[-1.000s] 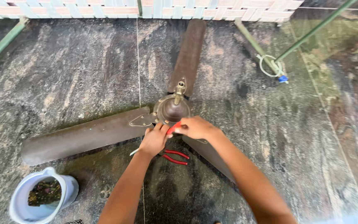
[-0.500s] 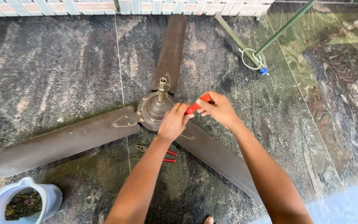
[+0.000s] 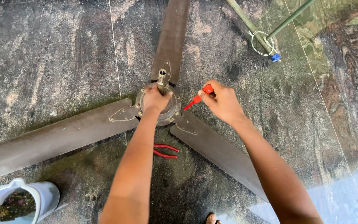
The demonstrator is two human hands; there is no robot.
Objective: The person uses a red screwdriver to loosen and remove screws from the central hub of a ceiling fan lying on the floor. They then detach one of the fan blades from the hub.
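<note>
Head view: hands [image 3: 156, 98] on fan hub [image 3: 159, 103]

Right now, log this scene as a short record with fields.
surface: dark marbled stone floor
main thing: brown three-bladed ceiling fan lying flat on the floor
left hand: left hand rests on the fan's motor hub, beside the short upright shaft
right hand: right hand, fingers closed on a red-handled screwdriver, tip pointing towards the hub
under the fan: red-handled pliers on the floor between two blades
lower left: white jug with dark contents
upper right: green poles tied with white cord
</note>
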